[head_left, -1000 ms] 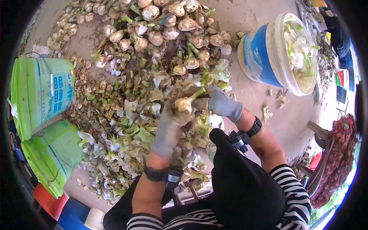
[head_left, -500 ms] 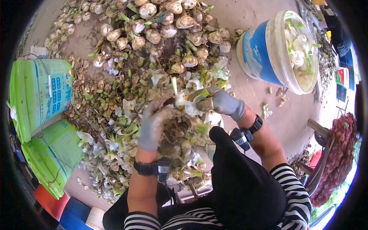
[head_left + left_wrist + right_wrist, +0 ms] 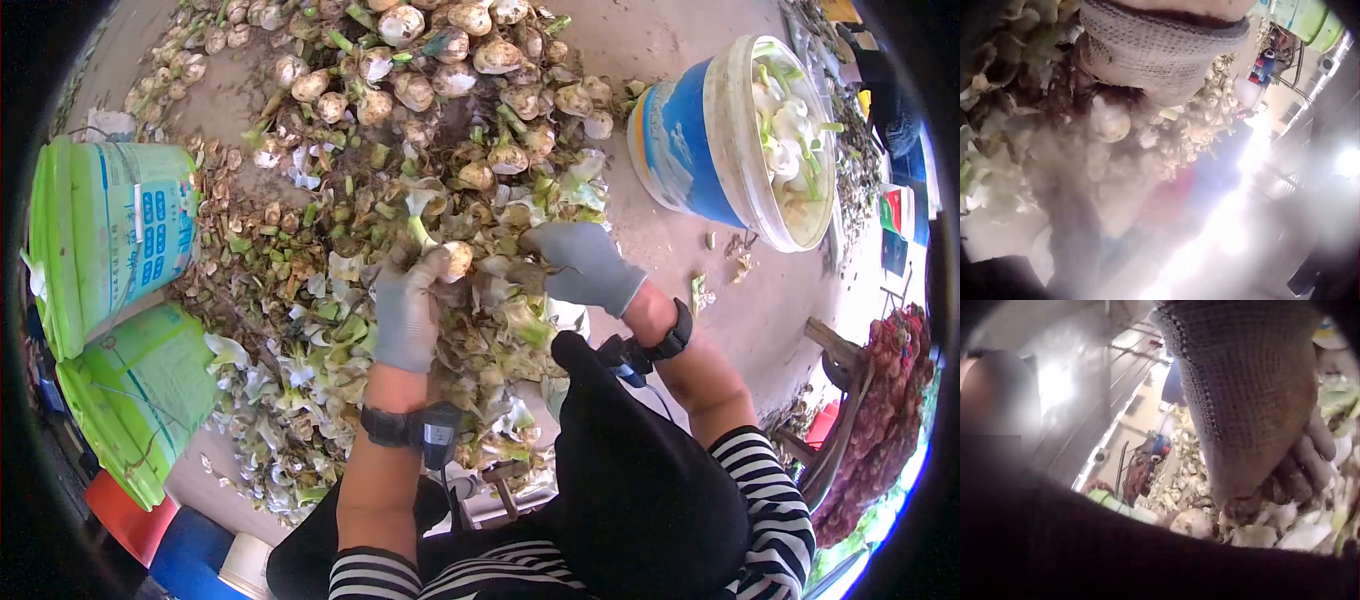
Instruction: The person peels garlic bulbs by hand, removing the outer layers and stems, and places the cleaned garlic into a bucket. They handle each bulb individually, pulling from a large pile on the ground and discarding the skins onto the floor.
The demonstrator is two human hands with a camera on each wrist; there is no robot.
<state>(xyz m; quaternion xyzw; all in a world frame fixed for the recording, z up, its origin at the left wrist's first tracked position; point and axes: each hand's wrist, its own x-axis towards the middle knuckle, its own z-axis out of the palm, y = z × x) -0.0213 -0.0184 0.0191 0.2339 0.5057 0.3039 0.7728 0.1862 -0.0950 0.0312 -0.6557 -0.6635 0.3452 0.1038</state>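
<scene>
My gloved left hand [image 3: 405,315] grips a garlic bulb [image 3: 458,262], whose pale green stem [image 3: 420,232] points up and away from me over the fingers. The bulb's side is cream with brown patches. To its right, my gloved right hand [image 3: 590,268] is apart from the bulb, back of the hand upward. In the right wrist view its fingers [image 3: 1310,462] are curled down close over loose white peels [image 3: 1304,536], and nothing shows between them. Beneath both hands spreads a heap of garlic skins and leaf scraps [image 3: 330,320].
Unpeeled garlic bulbs [image 3: 415,92] lie piled beyond the scraps. A blue and white bucket [image 3: 690,140] at the right holds white garlic with green stems. Two green buckets [image 3: 115,240] stand at the left. A reddish mesh sack [image 3: 880,420] is at far right, beside a wooden stool or chair [image 3: 840,400].
The hands were close together around the bulb, then parted. The left hand has turned the bulb so its stem tilts to the left. A brownish piece seen at the right fingers earlier no longer shows.
</scene>
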